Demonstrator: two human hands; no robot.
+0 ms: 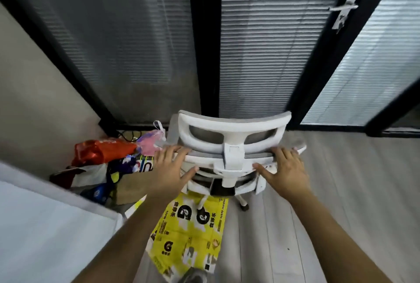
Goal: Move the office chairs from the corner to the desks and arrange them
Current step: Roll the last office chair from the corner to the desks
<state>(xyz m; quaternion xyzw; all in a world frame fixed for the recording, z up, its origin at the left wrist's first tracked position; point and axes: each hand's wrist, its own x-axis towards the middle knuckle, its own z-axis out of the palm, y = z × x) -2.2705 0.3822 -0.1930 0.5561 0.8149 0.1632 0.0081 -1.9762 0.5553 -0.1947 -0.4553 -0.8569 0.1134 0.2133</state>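
A white office chair (231, 146) with a grey mesh back and headrest stands in front of me, its back toward me, near the glass wall. My left hand (171, 169) grips the left end of the backrest's top bar, fingers over it and thumb underneath. My right hand (284, 170) holds the right end of the same bar in the same way. One white base leg with a caster (243, 205) shows below the seat; the rest of the base is hidden.
A yellow printed bag (188, 235) lies on the floor under the chair's near side. A pile of coloured bags (109, 160) fills the corner at left. A white desk edge (56, 205) is at lower left. Glass partitions with blinds and a door with a handle (343, 8) stand behind.
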